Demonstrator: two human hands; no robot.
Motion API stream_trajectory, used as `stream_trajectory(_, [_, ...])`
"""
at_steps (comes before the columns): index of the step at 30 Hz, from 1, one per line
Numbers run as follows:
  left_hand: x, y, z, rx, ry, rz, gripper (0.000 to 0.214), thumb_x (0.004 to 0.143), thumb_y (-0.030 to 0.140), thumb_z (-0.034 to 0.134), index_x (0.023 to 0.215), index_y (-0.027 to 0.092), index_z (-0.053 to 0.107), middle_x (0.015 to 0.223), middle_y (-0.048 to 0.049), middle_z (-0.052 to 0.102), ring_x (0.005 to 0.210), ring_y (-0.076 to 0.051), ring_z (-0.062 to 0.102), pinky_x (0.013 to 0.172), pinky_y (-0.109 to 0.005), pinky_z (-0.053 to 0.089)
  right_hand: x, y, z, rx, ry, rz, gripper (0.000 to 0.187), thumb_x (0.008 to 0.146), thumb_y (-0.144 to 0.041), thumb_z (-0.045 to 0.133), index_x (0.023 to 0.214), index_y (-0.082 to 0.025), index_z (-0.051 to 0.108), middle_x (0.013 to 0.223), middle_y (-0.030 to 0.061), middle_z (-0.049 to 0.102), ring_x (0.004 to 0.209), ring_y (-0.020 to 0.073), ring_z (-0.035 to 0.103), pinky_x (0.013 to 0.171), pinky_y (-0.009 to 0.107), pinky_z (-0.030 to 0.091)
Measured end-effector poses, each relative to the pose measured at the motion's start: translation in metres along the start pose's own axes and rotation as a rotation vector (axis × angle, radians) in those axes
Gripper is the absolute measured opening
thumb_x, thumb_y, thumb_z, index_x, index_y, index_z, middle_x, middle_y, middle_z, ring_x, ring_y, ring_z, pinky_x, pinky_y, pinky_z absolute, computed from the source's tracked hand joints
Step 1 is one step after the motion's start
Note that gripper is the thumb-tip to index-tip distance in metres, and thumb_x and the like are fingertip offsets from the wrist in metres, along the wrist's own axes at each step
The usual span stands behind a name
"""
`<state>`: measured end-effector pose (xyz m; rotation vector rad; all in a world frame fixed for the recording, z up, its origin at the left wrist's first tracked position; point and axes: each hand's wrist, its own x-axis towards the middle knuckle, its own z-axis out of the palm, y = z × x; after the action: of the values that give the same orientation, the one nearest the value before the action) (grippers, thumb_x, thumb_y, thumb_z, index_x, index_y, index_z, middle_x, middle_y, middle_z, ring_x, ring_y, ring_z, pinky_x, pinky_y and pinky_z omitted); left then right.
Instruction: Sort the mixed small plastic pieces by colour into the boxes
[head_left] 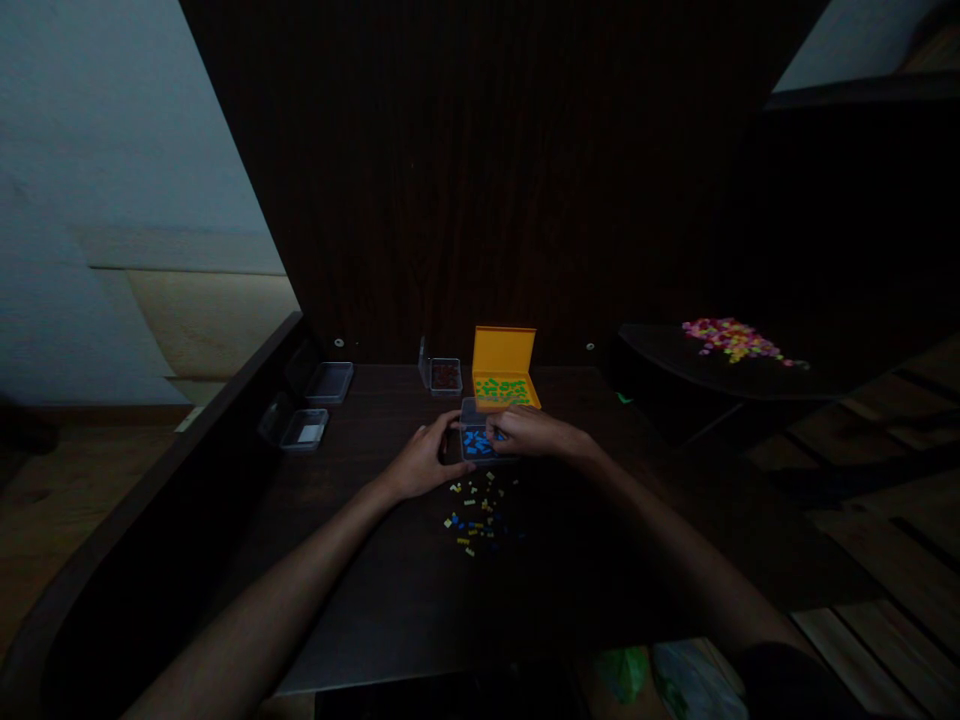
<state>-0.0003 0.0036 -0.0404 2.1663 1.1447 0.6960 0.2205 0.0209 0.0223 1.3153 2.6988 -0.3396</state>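
A small clear box [475,443] holding blue pieces sits at the middle of the dark table [390,590]. My left hand [421,462] curls round its left side and grips it. My right hand [531,432] rests on the box's right rim, fingers bent over the blue pieces; what its fingertips pinch, if anything, is hidden. Just in front of the box lies a scatter of several small yellow and blue pieces [477,510]. Behind it stands an open yellow box [503,368] filled with green pieces.
A clear box with dark red pieces [445,375] stands left of the yellow box. Two more clear boxes [304,429] [331,381] lie at the table's left edge. A heap of pink and yellow pieces [731,339] lies on a dark shelf at the right.
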Motion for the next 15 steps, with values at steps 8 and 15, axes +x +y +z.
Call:
stream_trajectory(8, [0.0,0.0021,-0.0013,0.016,-0.008,-0.012,0.079,0.072,0.046,0.07,0.138,0.021,0.034,0.097,-0.0043,0.06,0.084,-0.02,0.057,0.078,-0.034,0.047,-0.0023,0.002,0.0027,-0.001,0.006,0.0,0.019,0.086,-0.026,0.055,0.098,-0.016,0.065,0.092,0.0069,0.069,0.082,0.0177,0.061,0.067,0.024,0.037])
stream_trajectory(15, [-0.0005,0.0035,-0.0018,0.008,-0.002,-0.013,0.078,0.072,0.045,0.07,0.138,0.02,0.035,0.101,-0.0059,0.062,0.085,-0.021,0.058,0.081,-0.035,0.047,-0.0091,0.0079,0.0024,0.035,0.048,-0.003,0.024,0.087,-0.025,0.051,0.105,-0.019,0.067,0.097,0.0067,0.069,0.086,0.018,0.062,0.073,0.025,0.04])
